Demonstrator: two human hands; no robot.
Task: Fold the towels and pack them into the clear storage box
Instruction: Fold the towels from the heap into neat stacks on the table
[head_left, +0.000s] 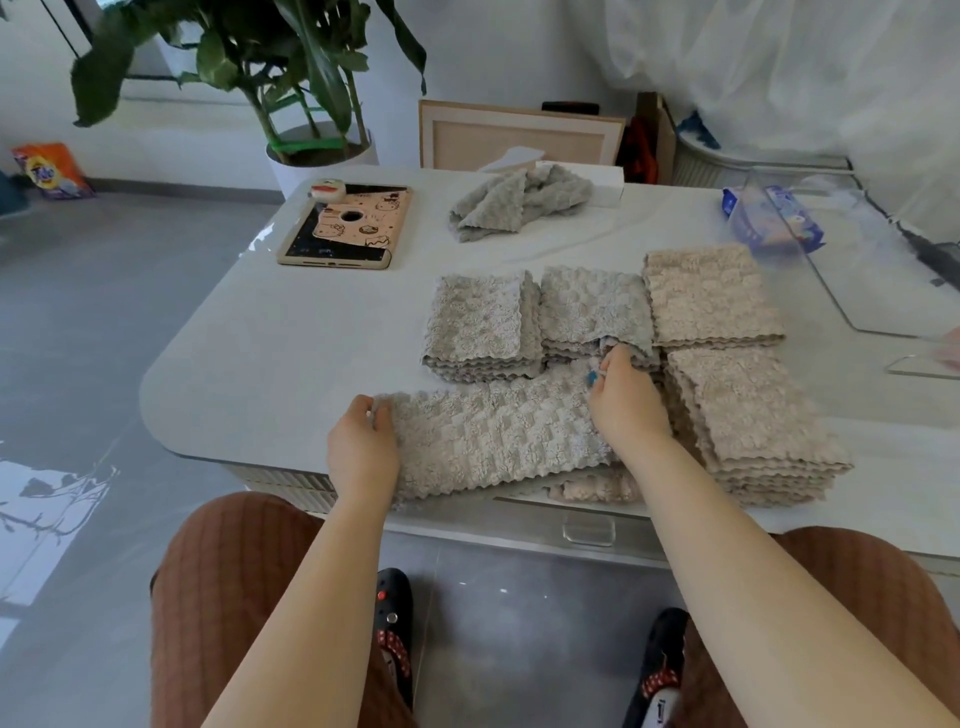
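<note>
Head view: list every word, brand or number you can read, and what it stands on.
"Tide": orange detergent bag on the grey floor, far left.
Blue plastic packet on the white table, right: print too blurred to read.
Pink cartoon-printed tablet case: marks too small to read.

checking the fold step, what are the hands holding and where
The grey towel lying crosswise: left hand pinches its left end, right hand its far right corner.

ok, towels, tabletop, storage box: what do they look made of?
The towel being folded: soft plush fabric, probably microfibre, with a fluffy checkered pile and wavy edges. The tabletop: glossy white, stone or lacquer, cannot tell which; light glints off its edge. The storage box: clear rigid plastic, possibly acrylic; the table shows through its walls.
</note>
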